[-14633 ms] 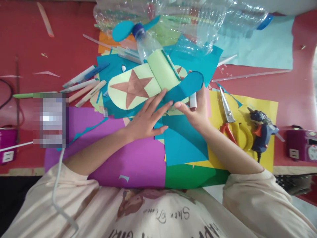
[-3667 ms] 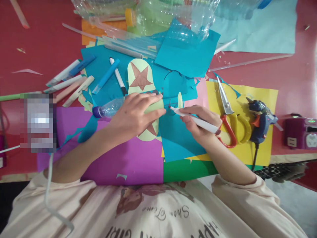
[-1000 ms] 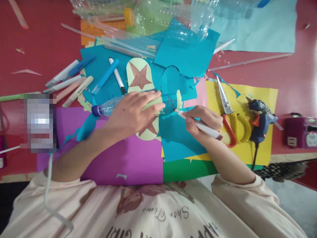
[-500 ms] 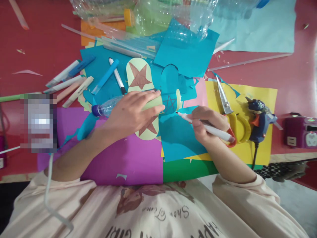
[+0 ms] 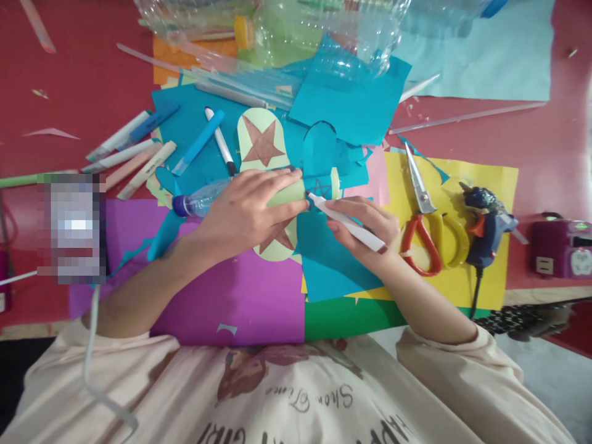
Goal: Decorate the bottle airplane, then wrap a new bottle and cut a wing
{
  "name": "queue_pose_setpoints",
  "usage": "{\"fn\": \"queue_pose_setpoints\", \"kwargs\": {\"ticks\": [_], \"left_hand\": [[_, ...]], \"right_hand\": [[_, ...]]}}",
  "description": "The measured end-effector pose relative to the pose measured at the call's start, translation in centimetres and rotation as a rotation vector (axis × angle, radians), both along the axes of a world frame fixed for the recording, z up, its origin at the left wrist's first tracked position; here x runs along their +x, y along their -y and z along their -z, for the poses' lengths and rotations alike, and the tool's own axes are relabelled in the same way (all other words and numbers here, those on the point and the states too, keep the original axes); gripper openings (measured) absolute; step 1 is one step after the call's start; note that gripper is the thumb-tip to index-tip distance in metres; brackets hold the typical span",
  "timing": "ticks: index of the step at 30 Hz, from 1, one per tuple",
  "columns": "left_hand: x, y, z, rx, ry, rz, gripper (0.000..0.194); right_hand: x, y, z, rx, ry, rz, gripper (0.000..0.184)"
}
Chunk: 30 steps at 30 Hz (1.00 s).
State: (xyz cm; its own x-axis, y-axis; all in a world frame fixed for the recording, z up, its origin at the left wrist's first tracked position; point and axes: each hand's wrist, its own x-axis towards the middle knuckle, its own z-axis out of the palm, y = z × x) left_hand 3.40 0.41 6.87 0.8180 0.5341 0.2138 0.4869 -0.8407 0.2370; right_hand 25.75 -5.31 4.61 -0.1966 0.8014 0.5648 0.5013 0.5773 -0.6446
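Observation:
My left hand (image 5: 252,206) is curled over a clear plastic bottle (image 5: 206,198) lying on its side, purple cap to the left. Pale green paper (image 5: 284,192) wraps its middle, and a blue band with a star outline (image 5: 319,187) shows to the right. Star-marked pale green pieces (image 5: 263,139) stick out above and below the bottle; a rounded blue piece (image 5: 320,145) stands above the band. A white marker (image 5: 349,223) is pinched in my right hand (image 5: 370,225). Its tip meets the band's left part, close to my left fingertips; the contact itself is partly hidden.
Scissors (image 5: 423,216) and a blue glue gun (image 5: 485,231) lie on yellow paper (image 5: 494,179) at right. Several markers (image 5: 148,169) lie at left near a blurred-out device (image 5: 76,228). Purple paper (image 5: 231,296) covers the front; large clear bottles (image 5: 319,37) stand at the back.
My right hand has moved left with the marker, its tip shifting from the star's lower right to its left side. The scissors' red handle is now uncovered. My left hand stays put.

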Motion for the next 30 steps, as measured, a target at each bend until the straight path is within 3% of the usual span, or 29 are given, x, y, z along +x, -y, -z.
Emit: {"fn": "queue_pose_setpoints", "kwargs": {"ticks": [7,14,20,30], "left_hand": [[0.12,0.02,-0.26,-0.058,-0.025,-0.028,0.032],[-0.05,0.02,0.14,0.067,0.010,0.005,0.029],[0.07,-0.03,-0.02,-0.053,-0.008,-0.032,0.030],[-0.12,-0.02,0.25,-0.017,0.040,0.002,0.028]], "right_hand": [[0.01,-0.04,-0.22,0.019,0.009,0.001,0.022],[0.03,-0.09,-0.25,0.046,-0.028,0.023,0.013],[0.18,-0.13,-0.43,0.059,-0.040,0.034,0.009],[0.48,-0.22,-0.11,0.108,-0.039,0.017,0.008]]}}
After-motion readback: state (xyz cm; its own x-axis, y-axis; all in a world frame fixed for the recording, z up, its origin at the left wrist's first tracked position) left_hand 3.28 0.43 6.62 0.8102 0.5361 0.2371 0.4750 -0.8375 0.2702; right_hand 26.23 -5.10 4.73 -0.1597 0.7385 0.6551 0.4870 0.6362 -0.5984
